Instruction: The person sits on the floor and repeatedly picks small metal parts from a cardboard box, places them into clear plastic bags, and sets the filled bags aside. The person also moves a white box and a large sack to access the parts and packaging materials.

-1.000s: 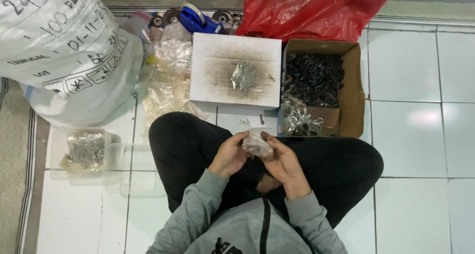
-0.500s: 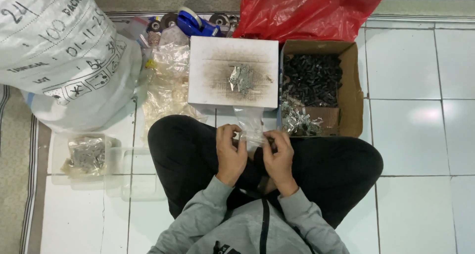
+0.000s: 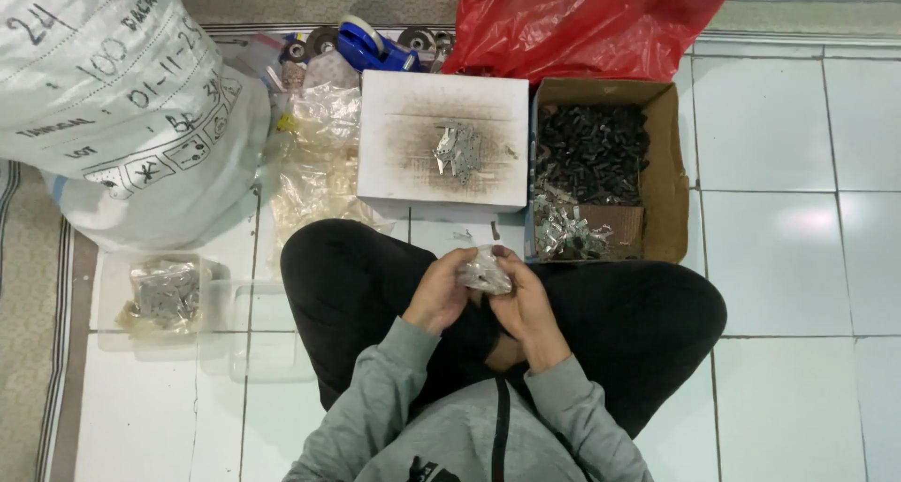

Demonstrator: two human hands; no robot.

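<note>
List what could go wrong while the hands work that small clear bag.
1. The small clear bag sits pinched between the left hand and right hand over the lap; if it slips, small parts may scatter.
2. The loose metal pieces lie unguarded on the white box; a knock might spill them.

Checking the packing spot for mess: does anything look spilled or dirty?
The white box top bears a dark sooty smudge around a small pile of metal pieces. A few stray pieces lie on the floor tile before it. Otherwise nothing stands out.
</note>
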